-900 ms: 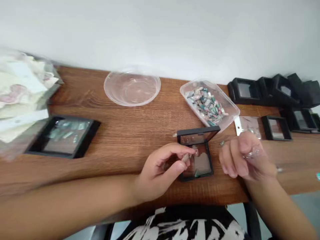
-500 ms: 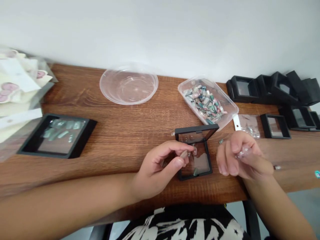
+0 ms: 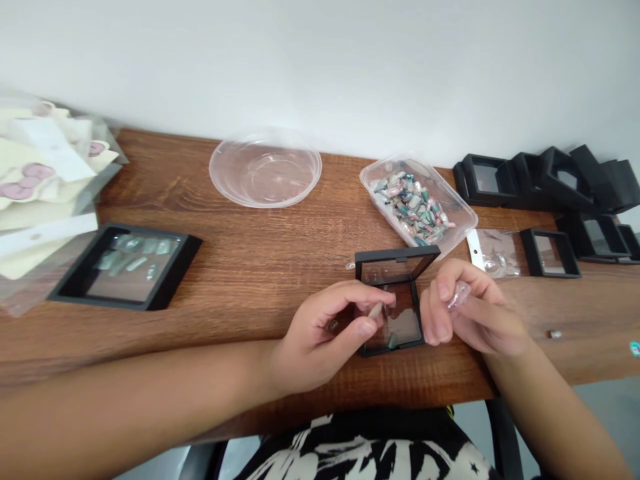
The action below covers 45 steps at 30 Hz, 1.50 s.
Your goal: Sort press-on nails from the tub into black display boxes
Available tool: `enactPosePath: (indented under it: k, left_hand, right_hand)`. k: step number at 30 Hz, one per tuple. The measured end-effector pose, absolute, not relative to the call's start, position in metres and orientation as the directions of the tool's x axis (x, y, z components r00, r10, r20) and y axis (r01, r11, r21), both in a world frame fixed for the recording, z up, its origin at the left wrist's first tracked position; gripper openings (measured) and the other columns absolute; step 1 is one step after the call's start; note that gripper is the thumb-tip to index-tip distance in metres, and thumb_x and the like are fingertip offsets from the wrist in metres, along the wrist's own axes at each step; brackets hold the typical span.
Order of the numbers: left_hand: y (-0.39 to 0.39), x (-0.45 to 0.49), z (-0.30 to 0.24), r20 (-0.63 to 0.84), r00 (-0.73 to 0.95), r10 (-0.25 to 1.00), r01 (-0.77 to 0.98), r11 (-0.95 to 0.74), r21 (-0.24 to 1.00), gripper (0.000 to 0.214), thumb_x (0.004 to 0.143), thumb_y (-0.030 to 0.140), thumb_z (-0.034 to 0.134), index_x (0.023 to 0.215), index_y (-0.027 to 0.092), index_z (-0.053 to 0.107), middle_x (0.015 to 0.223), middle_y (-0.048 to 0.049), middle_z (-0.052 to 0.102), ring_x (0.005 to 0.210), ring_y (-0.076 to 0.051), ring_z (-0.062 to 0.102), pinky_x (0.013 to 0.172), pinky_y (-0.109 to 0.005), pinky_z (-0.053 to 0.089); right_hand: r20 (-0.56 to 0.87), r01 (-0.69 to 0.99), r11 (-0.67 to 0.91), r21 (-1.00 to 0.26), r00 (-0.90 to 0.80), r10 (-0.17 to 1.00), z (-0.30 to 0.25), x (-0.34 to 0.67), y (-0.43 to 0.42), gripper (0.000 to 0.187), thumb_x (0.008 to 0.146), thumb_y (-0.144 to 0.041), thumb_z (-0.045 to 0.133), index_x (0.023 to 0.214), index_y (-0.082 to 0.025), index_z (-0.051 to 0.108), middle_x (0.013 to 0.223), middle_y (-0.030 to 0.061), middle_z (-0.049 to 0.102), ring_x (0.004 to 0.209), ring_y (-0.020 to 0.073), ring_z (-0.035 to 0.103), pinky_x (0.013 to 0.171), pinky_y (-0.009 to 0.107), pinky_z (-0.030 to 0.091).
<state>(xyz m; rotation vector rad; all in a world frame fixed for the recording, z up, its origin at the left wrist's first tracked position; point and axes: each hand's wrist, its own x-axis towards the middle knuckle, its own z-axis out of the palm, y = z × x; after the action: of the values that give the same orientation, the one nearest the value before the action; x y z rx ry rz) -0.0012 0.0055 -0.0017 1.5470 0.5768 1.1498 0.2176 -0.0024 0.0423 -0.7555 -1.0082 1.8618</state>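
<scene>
A small black display box (image 3: 395, 303) lies open on the wooden table (image 3: 260, 267), its lid tilted up at the back. My left hand (image 3: 323, 333) rests at its left edge and pinches a pale press-on nail (image 3: 375, 310) between thumb and forefinger. My right hand (image 3: 470, 310) hovers at the box's right edge, fingers curled round a small shiny nail (image 3: 459, 293). One or two nails lie inside the box.
A clear tub of coloured nails (image 3: 415, 207) stands behind the box. A clear round lid (image 3: 265, 168) sits at the back. A closed black box with nails (image 3: 127, 265) and bagged cards (image 3: 40, 193) lie left; several empty black boxes (image 3: 550, 183) and a small bag (image 3: 495, 252) lie right.
My right hand has moved left, up to the open box, with the shiny nail in it. My left hand has stayed at the box's left edge.
</scene>
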Motion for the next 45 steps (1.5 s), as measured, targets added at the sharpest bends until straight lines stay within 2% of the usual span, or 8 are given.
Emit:
enactPosePath:
  k: [6, 14, 19, 21, 26, 37, 41, 45]
  left_hand:
    - [0.008, -0.004, 0.008, 0.573, 0.479, 0.665, -0.21, -0.547, 0.81, 0.02, 0.103, 0.03, 0.055, 0.116, 0.017, 0.063, 0.078, -0.0029, 0.071, 0.07, -0.011, 0.068, 0.067, -0.022, 0.056]
    - [0.015, -0.026, 0.048, 0.739, 0.662, 0.123, -0.146, -0.946, 0.288, 0.013, 0.099, 0.031, 0.061, 0.096, 0.026, 0.072, 0.081, 0.0115, 0.078, 0.07, -0.011, 0.073, 0.071, -0.027, 0.06]
    - [0.012, -0.057, 0.044, 0.723, 0.597, 0.348, 0.232, -0.937, 0.26, 0.018, 0.099, 0.036, 0.061, 0.107, 0.026, 0.073, 0.087, 0.0055, 0.079, 0.081, -0.016, 0.073, 0.079, -0.036, 0.057]
    - [0.018, -0.075, 0.035, 0.686, 0.686, 0.241, 0.191, -0.97, 0.149, 0.021, 0.099, 0.032, 0.062, 0.115, 0.022, 0.072, 0.083, 0.0034, 0.078, 0.073, -0.014, 0.071, 0.071, -0.03, 0.056]
    - [0.033, -0.118, 0.004, 0.589, 0.674, 0.446, 0.503, -0.861, 0.077, 0.025, 0.102, 0.032, 0.055, 0.122, 0.025, 0.068, 0.088, 0.0057, 0.076, 0.068, -0.016, 0.065, 0.066, -0.029, 0.052]
    - [0.035, -0.11, -0.008, 0.465, 0.446, 0.765, 0.736, -0.609, 0.296, 0.024, 0.097, 0.032, 0.058, 0.115, 0.021, 0.07, 0.088, 0.0031, 0.065, 0.074, -0.015, 0.055, 0.06, -0.022, 0.042]
    - [0.033, -0.107, 0.006, 0.479, 0.428, 0.766, 0.719, -0.61, 0.333, 0.026, 0.093, 0.035, 0.065, 0.116, 0.024, 0.071, 0.09, 0.0033, 0.069, 0.07, -0.015, 0.058, 0.053, -0.021, 0.04]
    - [0.017, -0.09, 0.031, 0.586, 0.45, 0.674, 0.725, -0.659, 0.2, 0.027, 0.097, 0.035, 0.058, 0.121, 0.027, 0.068, 0.089, -0.0006, 0.073, 0.071, -0.018, 0.063, 0.061, -0.028, 0.047]
  right_hand:
    - [-0.072, -0.485, -0.344, -0.804, -0.495, 0.866, 0.043, 0.218, -0.004, 0.007, 0.099, -0.027, 0.059, 0.094, -0.024, 0.064, 0.053, -0.0081, 0.045, 0.044, 0.0081, 0.036, 0.052, 0.02, 0.045]
    - [-0.039, -0.497, -0.322, -0.806, -0.498, 0.866, 0.044, 0.219, -0.006, 0.014, 0.098, -0.031, 0.058, 0.088, -0.024, 0.053, 0.052, -0.009, 0.042, 0.044, 0.0092, 0.034, 0.05, 0.02, 0.043]
    - [-0.001, -0.491, -0.288, -0.822, -0.505, 0.863, 0.044, 0.217, -0.009, 0.019, 0.098, -0.035, 0.059, 0.085, -0.024, 0.051, 0.051, -0.009, 0.043, 0.043, 0.0091, 0.033, 0.047, 0.02, 0.042]
    - [0.022, -0.501, -0.268, -0.823, -0.499, 0.866, 0.043, 0.215, -0.009, 0.016, 0.099, -0.033, 0.057, 0.087, -0.024, 0.053, 0.051, -0.0089, 0.044, 0.043, 0.0093, 0.033, 0.047, 0.02, 0.041]
    - [0.03, -0.487, -0.239, -0.84, -0.482, 0.876, 0.041, 0.212, -0.009, 0.015, 0.1, -0.033, 0.056, 0.088, -0.024, 0.056, 0.05, -0.0088, 0.044, 0.043, 0.0097, 0.033, 0.047, 0.02, 0.039]
    - [0.091, -0.49, -0.144, -0.86, -0.423, 0.901, 0.041, 0.218, -0.007, 0.011, 0.096, -0.03, 0.064, 0.09, -0.022, 0.064, 0.054, -0.0082, 0.043, 0.048, 0.0079, 0.035, 0.05, 0.019, 0.039]
    - [0.066, -0.445, -0.146, -0.884, -0.426, 0.902, 0.042, 0.218, -0.009, 0.015, 0.095, -0.033, 0.065, 0.087, -0.022, 0.063, 0.053, -0.0079, 0.043, 0.049, 0.0082, 0.035, 0.05, 0.02, 0.038]
    - [0.06, -0.42, -0.149, -0.895, -0.444, 0.894, 0.041, 0.217, -0.011, 0.015, 0.095, -0.033, 0.065, 0.087, -0.021, 0.062, 0.055, -0.0075, 0.045, 0.049, 0.0083, 0.037, 0.05, 0.021, 0.039]
